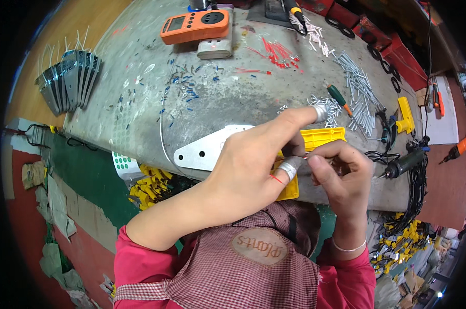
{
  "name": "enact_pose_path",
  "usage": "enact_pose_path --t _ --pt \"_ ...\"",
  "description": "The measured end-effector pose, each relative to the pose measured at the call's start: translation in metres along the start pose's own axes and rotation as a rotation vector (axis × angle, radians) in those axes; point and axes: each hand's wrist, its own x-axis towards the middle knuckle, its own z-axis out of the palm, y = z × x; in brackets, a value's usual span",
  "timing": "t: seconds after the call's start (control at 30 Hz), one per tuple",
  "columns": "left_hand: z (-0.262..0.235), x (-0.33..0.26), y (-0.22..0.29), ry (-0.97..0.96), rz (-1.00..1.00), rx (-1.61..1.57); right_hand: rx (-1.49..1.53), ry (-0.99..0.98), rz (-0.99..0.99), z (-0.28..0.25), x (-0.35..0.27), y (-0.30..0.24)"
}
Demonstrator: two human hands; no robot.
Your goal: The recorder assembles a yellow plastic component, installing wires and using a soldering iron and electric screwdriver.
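My left hand (253, 165) reaches over a flat silver metal plate (191, 155) with round holes. Its taped fingers are closed on a thin red wire (276, 178), part of which shows beside the thumb. Close by, my right hand (343, 172) has thumb and forefinger pinched together at the left fingertips; what lies in that pinch is too small to make out. Partly behind both hands is a yellow plastic housing (323, 137), with another yellow part (290, 191) below, at the table edge. The left hand hides the plate's right end.
An orange meter (194, 27) rests on a white power strip (215, 49). Red wired parts (276, 53), long screws (359, 90) and a green-handled screwdriver (339, 99) lie beyond my hands. Metal plates (70, 80) stand at left. A black electric screwdriver (404, 164) lies right.
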Motion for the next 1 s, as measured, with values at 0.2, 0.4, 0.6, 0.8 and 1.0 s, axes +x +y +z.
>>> enact_pose_path --t 0.2,0.4,0.6,0.8,1.0 --pt "-0.002 0.002 -0.004 -0.048 0.115 0.0 0.285 -0.168 0.214 -0.008 0.008 -0.003" --pt "-0.002 -0.003 0.002 -0.039 0.202 0.099 0.755 -0.549 0.632 -0.018 0.021 0.01" --pt "0.001 0.001 -0.001 -0.01 -0.006 -0.067 -0.526 -0.05 -0.428 -0.005 -0.003 -0.002" --pt "-0.004 0.001 0.002 -0.117 0.498 0.345 0.509 -0.472 0.581 -0.022 0.017 -0.003" --pt "-0.002 0.001 0.001 -0.091 0.004 -0.067 -0.542 -0.124 -0.537 -0.01 -0.002 0.006"
